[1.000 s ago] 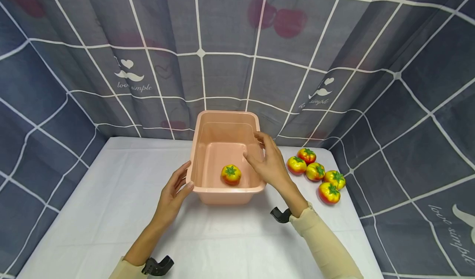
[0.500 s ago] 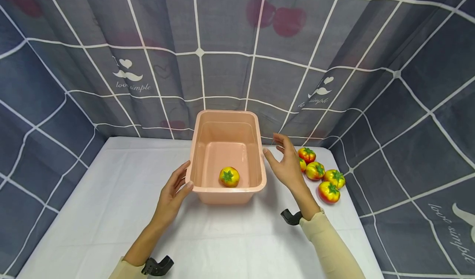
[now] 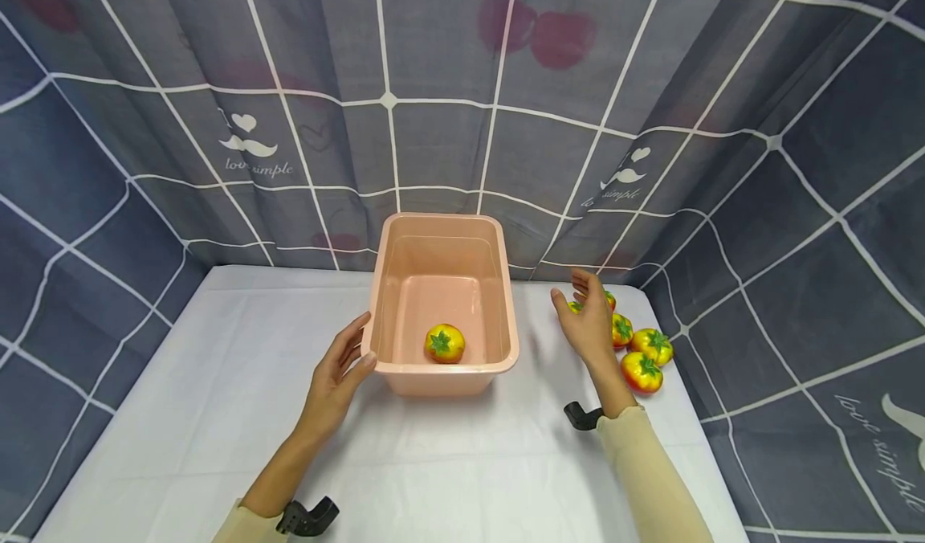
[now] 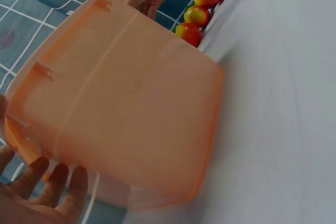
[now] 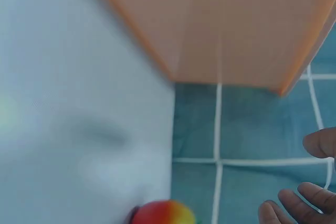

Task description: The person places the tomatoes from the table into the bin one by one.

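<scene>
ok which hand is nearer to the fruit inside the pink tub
Left. The left hand is at the left rim of the tub, close to that fruit; the right hand is farther off, past the tub's right side, by the loose fruits.

The left grip (image 4: pixel 42 195) touches a peach-coloured tub (image 4: pixel 126 98).

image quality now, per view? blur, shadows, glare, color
Head: crisp, soft shadow below the pink bin. Left wrist: dimmer, shadow along the bin's base. Right wrist: bluish cast, soft bin edges, smudged shadow and pale patches on the tabletop.
</scene>
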A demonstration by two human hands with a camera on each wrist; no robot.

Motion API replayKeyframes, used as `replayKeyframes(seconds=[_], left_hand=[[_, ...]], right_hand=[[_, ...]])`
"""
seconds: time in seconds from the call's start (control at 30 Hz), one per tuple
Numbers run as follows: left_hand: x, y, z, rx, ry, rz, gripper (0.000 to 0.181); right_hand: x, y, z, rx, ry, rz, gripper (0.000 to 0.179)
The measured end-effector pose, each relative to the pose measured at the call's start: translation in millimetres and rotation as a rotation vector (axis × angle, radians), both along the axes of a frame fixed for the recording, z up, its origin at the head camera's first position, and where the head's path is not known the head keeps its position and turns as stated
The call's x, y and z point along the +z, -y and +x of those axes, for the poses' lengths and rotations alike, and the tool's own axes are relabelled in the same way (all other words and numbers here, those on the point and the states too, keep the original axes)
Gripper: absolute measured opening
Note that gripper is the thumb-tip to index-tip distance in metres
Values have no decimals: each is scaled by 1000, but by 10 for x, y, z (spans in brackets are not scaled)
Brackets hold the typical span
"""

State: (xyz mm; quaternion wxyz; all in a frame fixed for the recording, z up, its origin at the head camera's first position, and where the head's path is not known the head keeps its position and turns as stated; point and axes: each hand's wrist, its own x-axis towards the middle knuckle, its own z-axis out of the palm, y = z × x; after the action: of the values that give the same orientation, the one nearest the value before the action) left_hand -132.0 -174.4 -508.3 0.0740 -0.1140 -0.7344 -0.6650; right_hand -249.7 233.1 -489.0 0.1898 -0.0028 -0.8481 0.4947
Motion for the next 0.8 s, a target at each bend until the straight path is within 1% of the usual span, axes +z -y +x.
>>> replayKeyframes(seconds=[0.13, 0.3, 0.5, 0.7, 0.8], left_hand=[[2, -1, -5, 13, 17, 1, 63], [-2, 5, -4, 8, 22, 8, 64], [8, -6, -1, 12, 37, 8, 64], [0, -11, -5, 12, 34, 14, 64], [-6, -12, -4, 13, 32, 11, 64]], right_hand=[[-95, -125, -45, -49, 43, -20, 56], [-230, -252, -87, -96, 93, 20, 53], [-402, -377, -128, -142, 134, 123, 48], [-504, -421, -144, -144, 109, 232, 52], [-542, -416, -135, -150, 112, 280, 53]])
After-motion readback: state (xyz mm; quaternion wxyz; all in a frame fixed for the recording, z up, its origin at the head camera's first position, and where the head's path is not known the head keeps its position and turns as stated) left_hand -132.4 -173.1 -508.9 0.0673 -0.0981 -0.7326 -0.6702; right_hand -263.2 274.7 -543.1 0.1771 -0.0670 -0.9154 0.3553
